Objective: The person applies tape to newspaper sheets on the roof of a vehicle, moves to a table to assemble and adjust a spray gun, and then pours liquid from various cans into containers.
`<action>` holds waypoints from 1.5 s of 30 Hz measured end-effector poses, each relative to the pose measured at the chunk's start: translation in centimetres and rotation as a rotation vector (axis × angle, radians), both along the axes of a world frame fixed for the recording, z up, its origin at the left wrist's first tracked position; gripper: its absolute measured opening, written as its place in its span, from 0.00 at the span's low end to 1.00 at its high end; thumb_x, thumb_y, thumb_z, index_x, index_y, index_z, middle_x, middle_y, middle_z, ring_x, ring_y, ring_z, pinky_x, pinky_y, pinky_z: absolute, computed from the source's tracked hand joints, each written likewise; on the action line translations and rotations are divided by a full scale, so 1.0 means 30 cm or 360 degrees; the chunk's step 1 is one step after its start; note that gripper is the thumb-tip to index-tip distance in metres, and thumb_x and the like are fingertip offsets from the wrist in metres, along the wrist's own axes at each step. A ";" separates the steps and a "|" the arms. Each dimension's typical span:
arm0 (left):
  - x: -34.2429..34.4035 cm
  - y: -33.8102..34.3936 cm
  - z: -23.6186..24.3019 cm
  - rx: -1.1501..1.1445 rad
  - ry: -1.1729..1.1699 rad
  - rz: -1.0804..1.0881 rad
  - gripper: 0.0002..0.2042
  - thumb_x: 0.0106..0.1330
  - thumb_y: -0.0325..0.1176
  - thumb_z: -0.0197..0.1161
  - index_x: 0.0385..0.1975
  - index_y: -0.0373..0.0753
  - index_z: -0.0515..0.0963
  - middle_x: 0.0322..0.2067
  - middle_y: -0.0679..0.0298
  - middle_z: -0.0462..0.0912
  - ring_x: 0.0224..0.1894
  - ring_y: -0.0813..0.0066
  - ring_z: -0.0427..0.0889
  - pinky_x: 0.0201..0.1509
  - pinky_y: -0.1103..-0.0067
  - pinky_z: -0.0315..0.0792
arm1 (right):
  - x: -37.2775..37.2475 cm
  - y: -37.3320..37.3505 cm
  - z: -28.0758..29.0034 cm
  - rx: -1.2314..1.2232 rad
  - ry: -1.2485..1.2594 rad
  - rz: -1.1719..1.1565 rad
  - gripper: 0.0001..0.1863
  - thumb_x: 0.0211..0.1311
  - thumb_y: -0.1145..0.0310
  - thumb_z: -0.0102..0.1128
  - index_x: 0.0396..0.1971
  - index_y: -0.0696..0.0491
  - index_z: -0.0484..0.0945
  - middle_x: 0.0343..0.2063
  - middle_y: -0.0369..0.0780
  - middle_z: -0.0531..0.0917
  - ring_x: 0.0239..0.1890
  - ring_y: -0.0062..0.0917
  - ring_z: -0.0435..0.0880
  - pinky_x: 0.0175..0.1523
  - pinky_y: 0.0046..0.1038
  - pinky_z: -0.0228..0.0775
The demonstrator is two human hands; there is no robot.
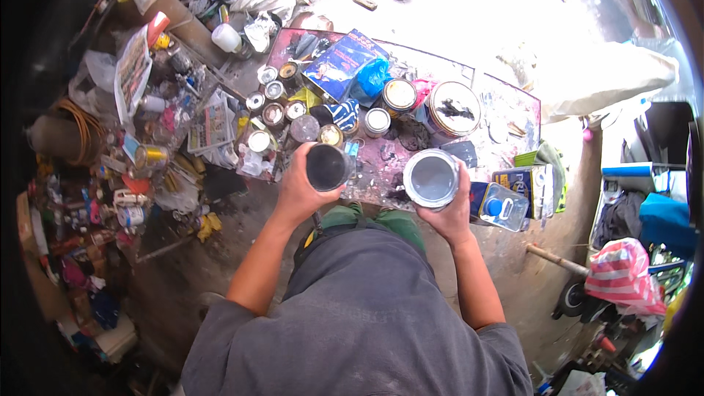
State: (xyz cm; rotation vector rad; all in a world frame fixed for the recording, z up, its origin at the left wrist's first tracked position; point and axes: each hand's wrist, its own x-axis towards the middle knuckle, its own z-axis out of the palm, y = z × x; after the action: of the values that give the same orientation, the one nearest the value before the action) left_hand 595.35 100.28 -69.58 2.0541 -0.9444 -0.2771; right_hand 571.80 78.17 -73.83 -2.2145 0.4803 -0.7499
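In my left hand (295, 194) is a cup with a dark inside (327, 168), its mouth facing up toward me. My fingers wrap round its left and near side. My right hand (452, 217) grips an open paint can (431, 179) by its right side. Grey paint or a grey coating shows inside the can, and its rim is pale. Both are held apart from each other, over the near edge of a paint-stained table (374, 189). Beyond the cup stand several small open cans, among them a white-topped can (377, 122).
A large round can (455, 108), a blue book or box (345, 64) and a blue plastic bag (374, 77) lie on the table. A clear jug with blue cap (504, 207) stands by its right end. Cluttered junk (132, 176) fills the left, and a striped bag (623, 276) sits right.
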 end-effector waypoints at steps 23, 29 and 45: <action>-0.165 -0.121 -0.031 -0.0149 0.0171 -0.0201 0.42 0.43 0.42 0.78 0.59 0.37 0.64 0.51 0.50 0.77 0.55 0.51 0.78 0.58 0.64 0.73 | 0.303 0.015 0.710 -0.1269 0.1085 0.1068 0.59 0.28 0.60 0.82 0.69 0.50 0.60 0.62 0.49 0.67 0.64 0.45 0.67 0.65 0.48 0.59; -0.174 -0.112 -0.044 -0.0180 0.0121 -0.0175 0.43 0.43 0.46 0.79 0.59 0.37 0.65 0.54 0.50 0.76 0.57 0.52 0.77 0.60 0.64 0.72 | 0.334 0.050 0.741 -0.1388 0.1074 0.1160 0.57 0.32 0.58 0.81 0.68 0.48 0.60 0.61 0.49 0.68 0.63 0.45 0.68 0.63 0.48 0.60; -0.198 -0.111 -0.045 -0.0285 0.0014 -0.0112 0.41 0.44 0.44 0.78 0.59 0.37 0.64 0.52 0.51 0.77 0.56 0.53 0.78 0.58 0.63 0.73 | 0.360 0.091 0.812 -0.1529 0.1100 0.1281 0.57 0.33 0.61 0.80 0.69 0.45 0.59 0.60 0.50 0.67 0.64 0.46 0.67 0.64 0.50 0.60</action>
State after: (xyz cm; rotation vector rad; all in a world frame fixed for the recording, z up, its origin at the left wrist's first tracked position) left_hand 589.41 96.95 -70.94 1.8581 -1.0007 -0.2299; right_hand 582.60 80.91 -49.48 -3.1706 -0.6146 0.3461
